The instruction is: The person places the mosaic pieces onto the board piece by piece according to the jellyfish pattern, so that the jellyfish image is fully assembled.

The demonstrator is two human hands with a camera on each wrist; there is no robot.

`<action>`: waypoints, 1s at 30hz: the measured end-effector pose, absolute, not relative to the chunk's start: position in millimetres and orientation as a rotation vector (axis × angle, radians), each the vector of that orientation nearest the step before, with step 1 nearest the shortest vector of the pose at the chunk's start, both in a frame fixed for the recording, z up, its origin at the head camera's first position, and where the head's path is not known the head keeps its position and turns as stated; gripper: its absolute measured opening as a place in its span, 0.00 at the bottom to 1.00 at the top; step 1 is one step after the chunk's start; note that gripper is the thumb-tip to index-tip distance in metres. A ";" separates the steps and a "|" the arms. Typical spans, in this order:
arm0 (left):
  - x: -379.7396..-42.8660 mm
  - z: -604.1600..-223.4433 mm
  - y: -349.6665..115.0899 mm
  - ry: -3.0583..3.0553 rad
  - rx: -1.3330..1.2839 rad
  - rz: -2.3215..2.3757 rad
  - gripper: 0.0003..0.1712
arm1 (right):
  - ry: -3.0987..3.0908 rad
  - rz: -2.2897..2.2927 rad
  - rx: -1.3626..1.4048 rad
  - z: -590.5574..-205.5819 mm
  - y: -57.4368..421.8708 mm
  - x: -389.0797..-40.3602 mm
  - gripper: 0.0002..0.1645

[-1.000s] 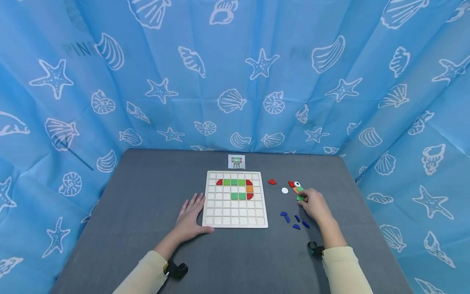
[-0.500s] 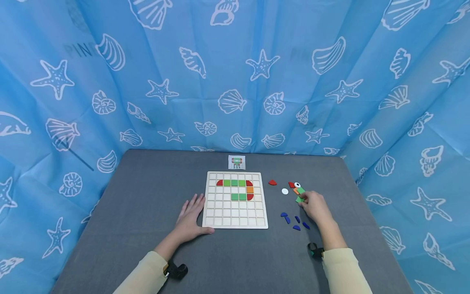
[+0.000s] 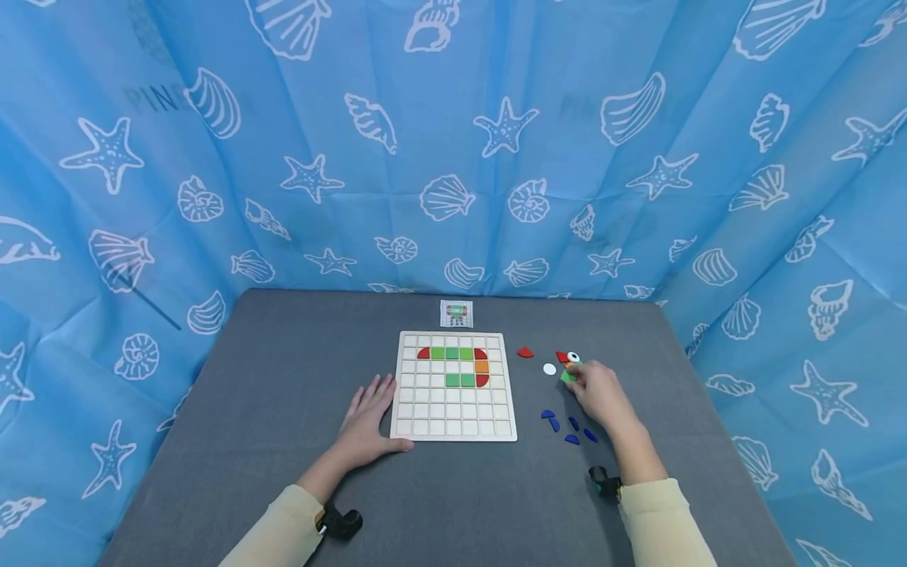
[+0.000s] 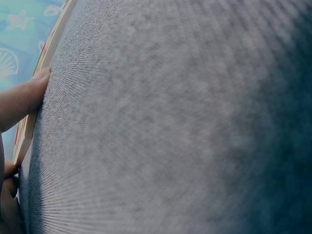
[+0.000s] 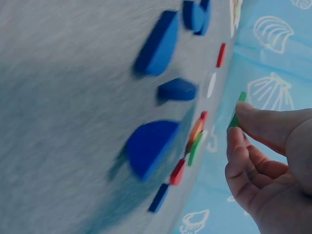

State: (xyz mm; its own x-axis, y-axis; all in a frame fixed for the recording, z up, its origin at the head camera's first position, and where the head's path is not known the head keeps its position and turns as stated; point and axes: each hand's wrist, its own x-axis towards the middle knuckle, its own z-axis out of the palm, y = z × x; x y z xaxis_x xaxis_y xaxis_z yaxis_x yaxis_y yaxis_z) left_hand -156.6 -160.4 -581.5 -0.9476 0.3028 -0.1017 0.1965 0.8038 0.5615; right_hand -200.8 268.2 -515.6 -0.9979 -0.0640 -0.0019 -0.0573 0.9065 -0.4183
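My left hand (image 3: 367,421) lies beside the white grid board (image 3: 420,427), fingers straight along its left side and thumb at the near left corner. In the left wrist view the thumb (image 4: 24,100) touches the board's edge (image 4: 30,129). My right hand (image 3: 601,391) pinches a green square tile (image 5: 237,111) between thumb and forefinger, raised above the table. Red (image 3: 423,353), green (image 3: 438,351) and orange tiles (image 3: 482,366) sit in the board's upper cells. Close by my right hand lie a red piece (image 3: 562,357) and a white ring-like piece (image 3: 573,357).
Several blue half-round pieces (image 3: 571,439) lie nearer me, right of the board. A white disc (image 3: 549,368) and a red quarter-round piece (image 3: 524,352) lie between board and right hand. Behind the board is a small pattern card (image 3: 457,313). A blue curtain (image 3: 453,142) surrounds the table.
My right hand has picked the green tile out of the loose pieces and moved slightly left and up with it. The left hand has stayed at the board.
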 end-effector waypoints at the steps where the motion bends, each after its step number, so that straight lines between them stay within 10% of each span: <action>1: -156.7 -581.8 -160.3 2.806 0.395 0.847 0.73 | 3.057 -0.681 -0.115 -513.4 266.0 -201.5 0.15; 30: -157.8 -588.7 -162.7 2.805 0.414 0.858 0.73 | 2.999 -0.711 -0.475 -494.7 171.9 -217.4 0.16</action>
State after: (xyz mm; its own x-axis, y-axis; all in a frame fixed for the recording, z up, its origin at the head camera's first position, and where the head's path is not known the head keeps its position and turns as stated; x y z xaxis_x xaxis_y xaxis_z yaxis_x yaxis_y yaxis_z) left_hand -157.8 -162.7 -588.7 -0.9451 0.3145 -0.0885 0.2111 0.7946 0.5692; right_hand -217.4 171.9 -494.7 -0.9534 -0.2980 0.0471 -0.2874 0.8496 -0.4423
